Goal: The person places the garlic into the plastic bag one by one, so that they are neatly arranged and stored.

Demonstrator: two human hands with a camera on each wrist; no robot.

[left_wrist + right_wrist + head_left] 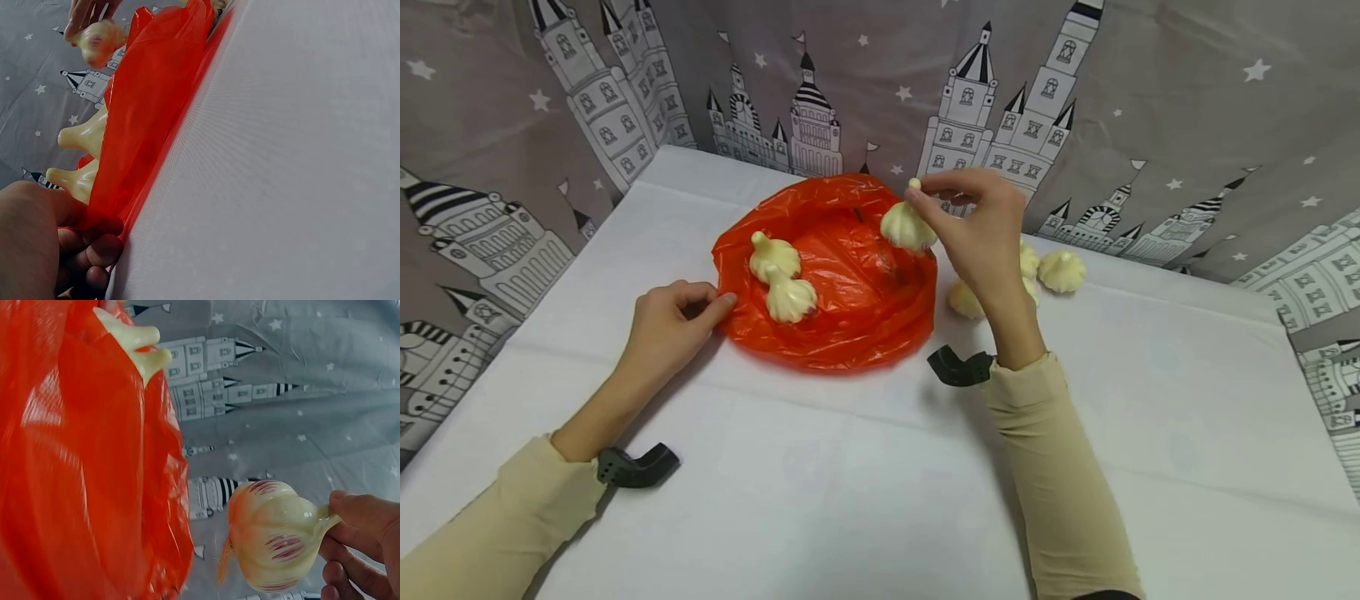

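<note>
By its stem, my right hand (981,229) pinches a garlic bulb (275,540), pale cream with purple streaks and a tuft of roots. The bulb hangs over the right rim of a red plastic bag (857,292), which lies spread open on the table. Two more garlic bulbs (775,258) lie inside the bag toward its left side. At the bag's left edge, my left hand (673,321) pinches the rim between thumb and fingers; the left wrist view shows the red film (144,112) raised there.
To the right of the bag, partly behind my right hand and wrist, several garlic bulbs (1062,272) are grouped on the white tablecloth (820,492). A grey curtain (1180,108) printed with castles and stars stands behind the table.
</note>
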